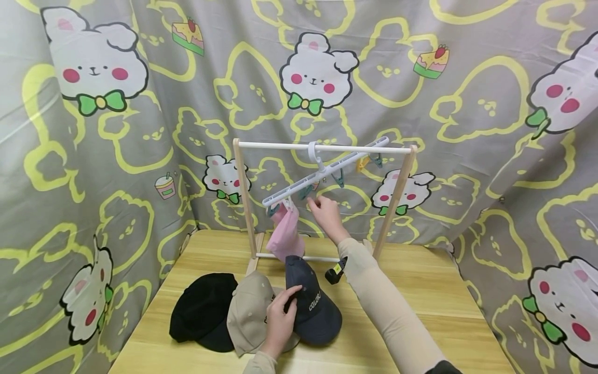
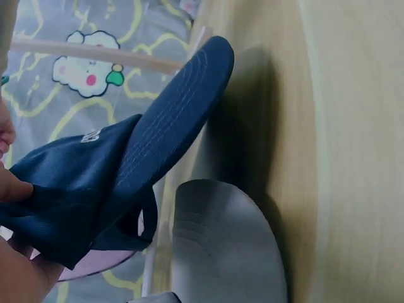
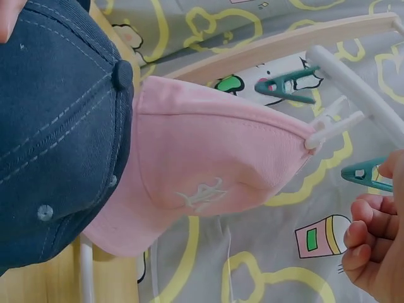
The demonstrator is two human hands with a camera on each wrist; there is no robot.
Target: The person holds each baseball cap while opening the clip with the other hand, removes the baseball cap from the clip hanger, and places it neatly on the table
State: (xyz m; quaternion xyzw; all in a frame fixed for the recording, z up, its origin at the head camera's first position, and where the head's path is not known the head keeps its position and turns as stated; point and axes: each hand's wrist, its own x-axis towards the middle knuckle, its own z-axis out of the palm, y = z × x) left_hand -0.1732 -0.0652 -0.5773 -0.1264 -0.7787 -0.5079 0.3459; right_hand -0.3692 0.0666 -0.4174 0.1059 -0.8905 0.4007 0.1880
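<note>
My left hand (image 1: 280, 319) grips a navy baseball cap (image 1: 313, 306) with pale lettering, held up off the table with its brim pointing down in the head view. My right hand (image 1: 327, 215) is raised to the pale hanger (image 1: 336, 167), thumb and fingers pinching a green clothespin (image 3: 366, 175) that hangs from it. Beside that, a pink cap (image 3: 208, 151) with white embroidery hangs from a white clothespin (image 3: 331, 126) at the hanger's lower left end. Another green clothespin (image 3: 287, 85) sits near the pink cap. The hanger tilts, its left end lower.
A wooden rack (image 1: 246, 202) with a white top bar (image 1: 280, 146) carries the hanger. More clothespins, including a yellow one (image 1: 362, 163), hang toward its right end. On the table (image 1: 420, 291) lie a black cap (image 1: 203, 311) and a beige cap (image 1: 247, 311), left of the navy cap.
</note>
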